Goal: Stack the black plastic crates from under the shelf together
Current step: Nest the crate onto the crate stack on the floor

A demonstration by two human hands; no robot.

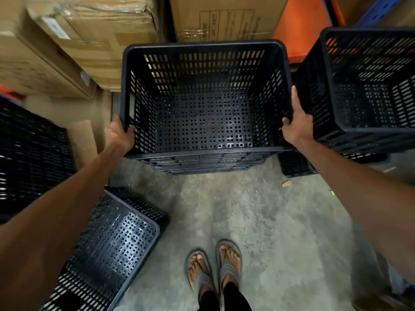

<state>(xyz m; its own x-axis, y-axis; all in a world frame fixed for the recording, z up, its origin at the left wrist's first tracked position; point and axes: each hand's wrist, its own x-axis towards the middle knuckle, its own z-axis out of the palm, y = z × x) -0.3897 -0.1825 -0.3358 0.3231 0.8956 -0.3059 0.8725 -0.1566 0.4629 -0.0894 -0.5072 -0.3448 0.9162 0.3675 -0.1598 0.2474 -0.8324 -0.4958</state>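
Seen from a head-worn camera looking down: a person stands on a concrete floor (258, 221) in grey sandals (213, 270), holding an empty black slotted plastic crate (205, 102) straight ahead. The left hand (119, 134) is closed around the crate's left rim near the front corner, with the fingers curled inside. The right hand (296, 125) grips the right rim, with its thumb lying along the edge. Below the held crate, more black ribbed plastic shows, which appears to be a crate it is nesting into.

A second upright crate (368, 86) stands just beside it on the right, touching the right hand. A third crate (107, 250) lies tipped on the floor at lower left, and a fourth (29, 160) sits at far left. Cardboard boxes (89, 41) are stacked behind.

Risks, as a judgement: the right knuckles could get pinched against the neighbouring crate, and if the held crate goes down tilted, it may jam rather than seat.
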